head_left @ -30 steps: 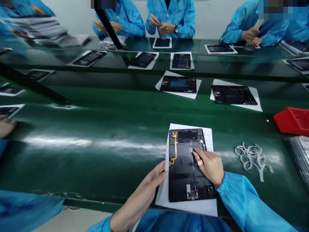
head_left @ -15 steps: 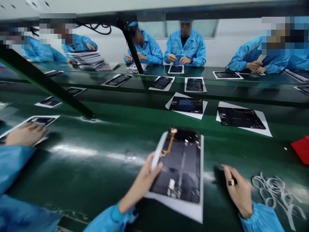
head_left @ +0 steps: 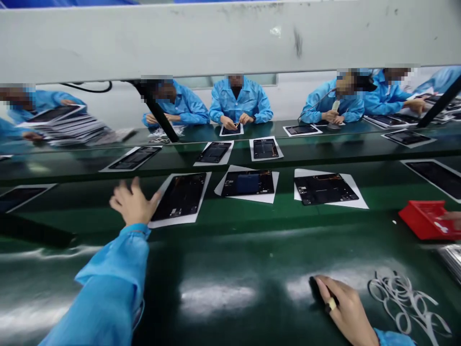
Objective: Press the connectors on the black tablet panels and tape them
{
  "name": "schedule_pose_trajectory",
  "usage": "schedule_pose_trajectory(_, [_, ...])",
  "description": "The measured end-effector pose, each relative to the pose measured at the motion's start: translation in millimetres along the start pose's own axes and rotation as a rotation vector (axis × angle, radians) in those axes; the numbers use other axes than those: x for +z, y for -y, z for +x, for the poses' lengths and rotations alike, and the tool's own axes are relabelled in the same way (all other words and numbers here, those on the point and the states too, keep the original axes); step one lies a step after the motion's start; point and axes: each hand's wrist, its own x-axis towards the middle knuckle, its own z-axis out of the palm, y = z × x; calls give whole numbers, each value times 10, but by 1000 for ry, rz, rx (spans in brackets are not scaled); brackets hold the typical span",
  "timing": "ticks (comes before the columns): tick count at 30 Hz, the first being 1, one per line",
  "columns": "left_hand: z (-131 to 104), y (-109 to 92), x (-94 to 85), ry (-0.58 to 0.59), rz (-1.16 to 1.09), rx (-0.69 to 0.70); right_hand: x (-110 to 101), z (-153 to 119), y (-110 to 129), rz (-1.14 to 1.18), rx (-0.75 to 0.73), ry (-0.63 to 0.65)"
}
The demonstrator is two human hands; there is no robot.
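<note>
My left hand (head_left: 134, 203) is stretched far forward with its fingers spread, beside a dark tablet panel (head_left: 183, 194) that lies on a white sheet. Its thumb is near the left edge of that sheet, and nothing is held. Low on the right, my right hand (head_left: 344, 305) is closed, with thumb and forefinger pressed together. A small dark object shows at its fingertips, too unclear to name, and a yellowish and black piece sits at the fingers. Right of this hand lie curled white strips (head_left: 405, 298) on the green bench (head_left: 216, 269).
Two more panels on white sheets (head_left: 248, 183) (head_left: 326, 189) lie to the right of the first. A red tray (head_left: 425, 218) stands at the right, with a person's hand at it. Across the benches, several people in blue work; a grey beam (head_left: 230, 41) crosses above.
My left hand has let go of the tablet panel and its sheet, which now lie farther forward in the row. The view has shifted right and up. My right hand remains closed.
</note>
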Motion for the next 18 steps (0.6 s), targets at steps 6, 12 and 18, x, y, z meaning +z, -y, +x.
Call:
schedule_pose_trajectory(6, [-472, -893, 554, 15, -109, 102, -7, 9, 4, 14, 26, 19])
schedule_pose_trajectory(12, [-1571, -2163, 1662, 442, -343, 236, -38, 38, -9, 41, 18, 41])
schedule_pose_trajectory(18, [-1715, -2823, 2091, 525, -345, 31, -35, 85, 73, 97, 56, 29])
